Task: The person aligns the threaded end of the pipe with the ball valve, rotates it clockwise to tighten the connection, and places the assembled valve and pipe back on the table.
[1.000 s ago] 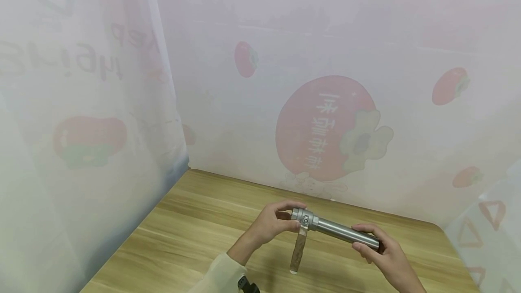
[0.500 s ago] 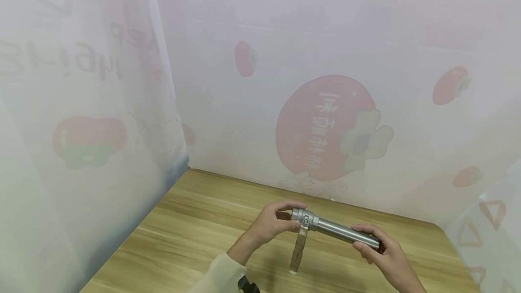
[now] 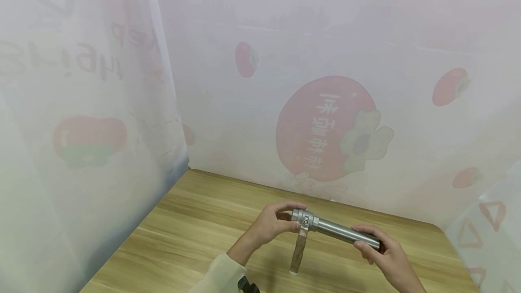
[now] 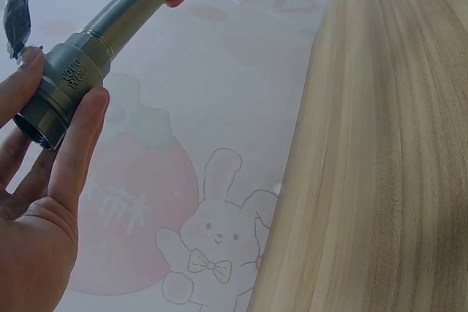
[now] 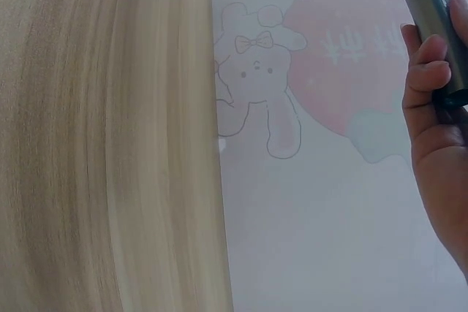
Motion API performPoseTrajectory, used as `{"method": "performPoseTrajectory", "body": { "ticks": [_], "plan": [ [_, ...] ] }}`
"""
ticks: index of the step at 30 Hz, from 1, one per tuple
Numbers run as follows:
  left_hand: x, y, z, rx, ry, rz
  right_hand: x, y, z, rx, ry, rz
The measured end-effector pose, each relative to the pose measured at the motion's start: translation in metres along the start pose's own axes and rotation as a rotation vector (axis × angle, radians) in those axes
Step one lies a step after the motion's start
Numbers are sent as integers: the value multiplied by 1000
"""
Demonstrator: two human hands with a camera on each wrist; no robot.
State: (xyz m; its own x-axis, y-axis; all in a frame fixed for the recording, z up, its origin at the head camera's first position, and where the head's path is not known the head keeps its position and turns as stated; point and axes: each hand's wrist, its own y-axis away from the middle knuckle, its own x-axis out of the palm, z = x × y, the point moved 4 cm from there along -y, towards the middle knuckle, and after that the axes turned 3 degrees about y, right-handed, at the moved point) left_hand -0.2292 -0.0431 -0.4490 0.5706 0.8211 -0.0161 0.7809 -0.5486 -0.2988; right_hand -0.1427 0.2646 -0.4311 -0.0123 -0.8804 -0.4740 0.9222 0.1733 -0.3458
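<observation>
A steel ball valve (image 3: 304, 218) joined to a straight metal pipe (image 3: 346, 231) is held above the table, sloping down to the right in the head view. My left hand (image 3: 269, 223) grips the valve's open end between thumb and fingers; raised lettering shows on the valve body (image 4: 73, 71) in the left wrist view. The lever handle (image 3: 299, 252), in a worn brown sleeve, points toward me, square to the pipe. At the pipe's far end my right hand (image 3: 384, 252) holds it, thumb on the near side; the right wrist view shows fingers curled about the pipe end (image 5: 439, 42).
The wood-grain table (image 3: 195, 220) lies below both hands. White curtains (image 3: 228, 116) printed with red fruit enclose the back and sides, right behind the table's rear edge. A black strap (image 3: 247, 285) shows at the left sleeve (image 3: 224, 272).
</observation>
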Motion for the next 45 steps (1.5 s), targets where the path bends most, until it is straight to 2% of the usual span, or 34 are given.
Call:
{"method": "performPoseTrajectory", "body": {
  "ticks": [11, 45],
  "plan": [
    [0, 0, 0, 1, -9, 12, -2, 1, 4, -8, 33, -44],
    [0, 1, 1, -4, -63, 18, -3, -2, 4, 11, 11, -4]
  ]
}}
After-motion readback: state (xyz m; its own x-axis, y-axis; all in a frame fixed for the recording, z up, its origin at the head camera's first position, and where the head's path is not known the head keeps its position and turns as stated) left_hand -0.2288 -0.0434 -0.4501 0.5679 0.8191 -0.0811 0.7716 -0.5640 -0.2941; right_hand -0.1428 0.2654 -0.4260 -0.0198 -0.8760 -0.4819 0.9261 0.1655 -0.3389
